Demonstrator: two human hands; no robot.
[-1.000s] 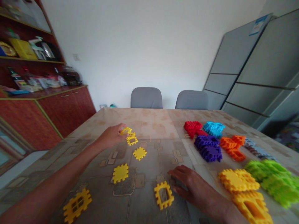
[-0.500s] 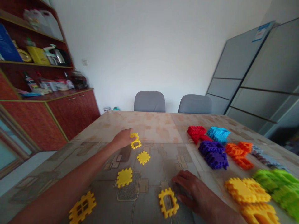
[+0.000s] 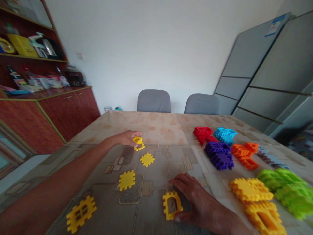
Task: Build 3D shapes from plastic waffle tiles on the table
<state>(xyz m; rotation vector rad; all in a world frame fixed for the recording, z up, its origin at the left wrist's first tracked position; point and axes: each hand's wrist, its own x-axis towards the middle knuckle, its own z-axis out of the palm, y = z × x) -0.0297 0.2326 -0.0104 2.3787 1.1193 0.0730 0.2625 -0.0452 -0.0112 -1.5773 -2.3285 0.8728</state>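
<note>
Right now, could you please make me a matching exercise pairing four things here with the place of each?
1. Left hand
2. Right hand
3. Four-pane yellow piece
4. Purple pieces

A. Just left of the orange pieces
B. At the near yellow frame
C. At the far yellow pieces
D. Lower left of the picture

Pairs: 1-C; 2-B; 3-D; 4-A

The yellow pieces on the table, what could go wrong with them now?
At the left hand, two yellow pieces seem to overlap, so one might push the other aside.

The right hand has its thumb at the near right corner of the arched yellow piece, so that piece could slip or spin.

The right forearm lies close to a yellow stack, so it might knock it crooked.
</note>
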